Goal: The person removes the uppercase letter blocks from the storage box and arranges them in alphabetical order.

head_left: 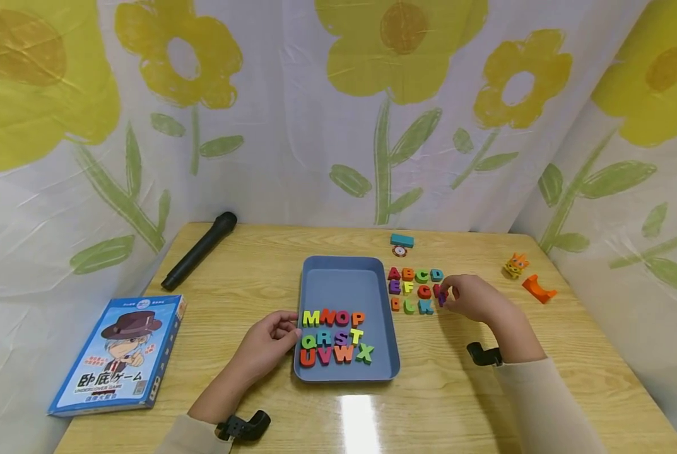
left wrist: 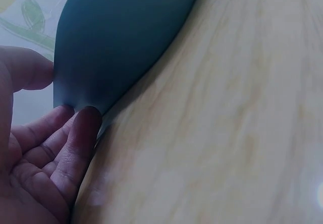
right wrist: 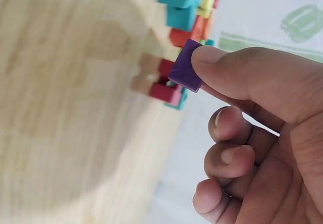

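My right hand (head_left: 474,302) pinches a small purple letter block (right wrist: 184,67) between thumb and index finger, the other fingers loosely curled. It is at the right end of several rows of coloured letter blocks (head_left: 408,274) on the table, beside the red H block (right wrist: 166,94). At the left side of the blue-grey tray (head_left: 392,328), my left hand (head_left: 264,343) holds the wall, thumb at the rim and fingertips against the outside. Inside the tray's near half, letter blocks M to X (head_left: 342,354) lie in three rows.
Left of the tray are a black microphone (head_left: 199,252) and a blue game box (head_left: 119,353). Behind the letter rows lie a teal block (head_left: 402,240) and a round chip (head_left: 399,251). A small yellow-orange figure (head_left: 516,266) and an orange curved piece (head_left: 539,289) are far right. Flowered curtains (head_left: 293,126) surround the table.
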Available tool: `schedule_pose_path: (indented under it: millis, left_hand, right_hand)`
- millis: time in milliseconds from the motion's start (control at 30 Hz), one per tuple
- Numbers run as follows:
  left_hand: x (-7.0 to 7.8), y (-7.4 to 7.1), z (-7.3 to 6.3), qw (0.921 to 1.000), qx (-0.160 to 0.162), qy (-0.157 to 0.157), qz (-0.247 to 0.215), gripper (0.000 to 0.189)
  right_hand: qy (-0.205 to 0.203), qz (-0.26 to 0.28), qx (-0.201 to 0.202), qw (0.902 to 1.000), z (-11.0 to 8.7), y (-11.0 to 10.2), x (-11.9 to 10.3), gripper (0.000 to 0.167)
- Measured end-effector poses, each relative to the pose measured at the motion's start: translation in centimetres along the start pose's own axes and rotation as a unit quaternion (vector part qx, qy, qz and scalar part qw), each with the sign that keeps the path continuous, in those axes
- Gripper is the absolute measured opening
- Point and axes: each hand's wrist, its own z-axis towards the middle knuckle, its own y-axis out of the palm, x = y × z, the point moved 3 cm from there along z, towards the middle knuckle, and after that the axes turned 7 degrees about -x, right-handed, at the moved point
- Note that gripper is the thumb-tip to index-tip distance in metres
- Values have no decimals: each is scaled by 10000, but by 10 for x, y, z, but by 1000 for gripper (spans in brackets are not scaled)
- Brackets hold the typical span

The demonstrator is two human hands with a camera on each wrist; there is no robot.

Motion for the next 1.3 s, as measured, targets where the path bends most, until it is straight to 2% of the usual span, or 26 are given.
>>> schedule_pose_path:
  millis: [267, 633, 833, 1067, 1200, 1300]
  left_hand:
    - [0, 0, 0, 10000, 34, -21, -23, 37]
    - [1, 0, -1, 9999, 10, 34, -140, 38]
    - [2, 0, -2, 9999, 4, 38, -160, 37]
    - [0, 0, -2, 9999, -4, 43, -166, 37]
    - [-1, 0, 0, 9999, 3, 15, -107, 37]
    - [-1, 0, 0, 10000, 16, 5, -78, 37]
  right_hand:
    - [17, -9, -22, 10000, 0, 9, 5, 17]
    - [189, -107, -94, 9997, 1, 13, 4, 20]
    - [53, -171, 26, 9998, -6, 4, -2, 24]
    - [-295, -177, 370, 9987, -7, -23, -30, 27]
    - [-426, -72, 369, 9984, 0, -33, -59, 31]
    - [-681, -60, 349, 9971, 10, -33, -87, 30]
